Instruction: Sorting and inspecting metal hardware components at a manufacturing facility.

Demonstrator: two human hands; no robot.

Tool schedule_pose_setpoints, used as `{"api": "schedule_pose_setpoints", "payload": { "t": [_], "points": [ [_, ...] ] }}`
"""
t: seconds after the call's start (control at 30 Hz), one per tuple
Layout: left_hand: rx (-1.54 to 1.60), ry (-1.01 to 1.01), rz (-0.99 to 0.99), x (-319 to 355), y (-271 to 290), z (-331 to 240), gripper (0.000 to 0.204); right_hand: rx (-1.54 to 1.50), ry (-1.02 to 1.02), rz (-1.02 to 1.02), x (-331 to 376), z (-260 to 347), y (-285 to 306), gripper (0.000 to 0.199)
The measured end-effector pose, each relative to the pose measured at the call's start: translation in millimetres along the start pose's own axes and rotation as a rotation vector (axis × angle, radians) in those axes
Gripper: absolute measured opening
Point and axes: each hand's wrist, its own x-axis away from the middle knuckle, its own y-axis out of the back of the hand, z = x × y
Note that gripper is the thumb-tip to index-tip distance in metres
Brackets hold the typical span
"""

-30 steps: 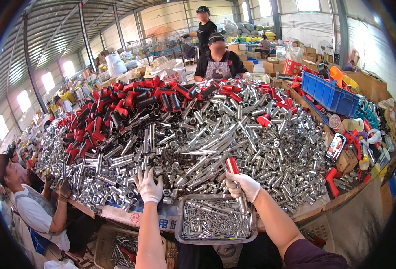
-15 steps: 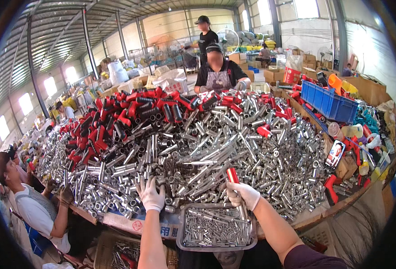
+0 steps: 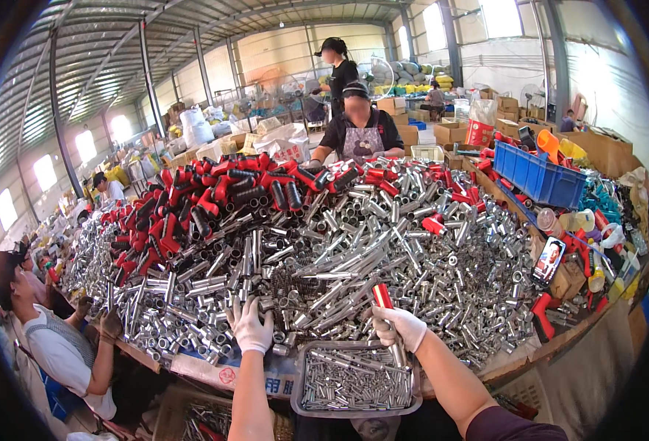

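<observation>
My right hand point(image 3: 400, 328), in a white glove, is closed round a red-and-silver tube point(image 3: 382, 297). Its red end sticks up above the fingers, and a silver length shows below them, over the right side of a clear plastic tray point(image 3: 301, 403). Small silver pins and rods point(image 3: 354, 382) fill that tray. My left hand point(image 3: 251, 325), gloved too, rests with fingers spread at the near edge of a big heap of silver metal parts point(image 3: 368, 242). Short metal sockets point(image 3: 280, 339) lie next to it. The fingertips touch the heap; nothing shows in the palm.
Red-and-black handles point(image 3: 170, 220) pile up at the far left of the heap. A blue crate point(image 3: 537, 173) and a phone point(image 3: 548, 259) are at the right. One co-worker point(image 3: 361, 136) faces me across the heap; another point(image 3: 63, 331) works at the left. A basket point(image 3: 170, 411) stands below the edge.
My view has shifted slightly. Both my hands keep nearly the same place and hold. The co-worker opposite has reached an arm toward the red handles.
</observation>
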Motion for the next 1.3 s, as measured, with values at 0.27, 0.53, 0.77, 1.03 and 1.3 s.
{"api": "schedule_pose_setpoints", "payload": {
  "t": [0.27,0.53,0.77,1.03,1.3],
  "points": [
    [-0.001,-0.006,-0.004,0.5,0.6,0.7,0.047,0.023,0.001,0.001,0.5,-0.2,-1.3,0.026],
    [-0.019,-0.004,-0.003,0.8,-2.3,2.5,0.048,0.011,0.002,-0.013,1.3,-0.7,-0.6,0.024],
    [-0.011,-0.002,0.007,0.3,-0.4,1.2,0.047,0.01,0.012,0.014,-0.2,-1.8,2.8,0.024],
    [-0.007,-0.01,-0.008,0.4,-1.2,1.9,0.047,0.002,0.005,0.02,1.1,-0.6,0.5,0.023],
    [-0.008,-0.005,-0.001,0.1,-2.0,2.3,0.048,0.012,0.003,-0.01,1.4,0.9,-2.3,0.021]
  ]
}}
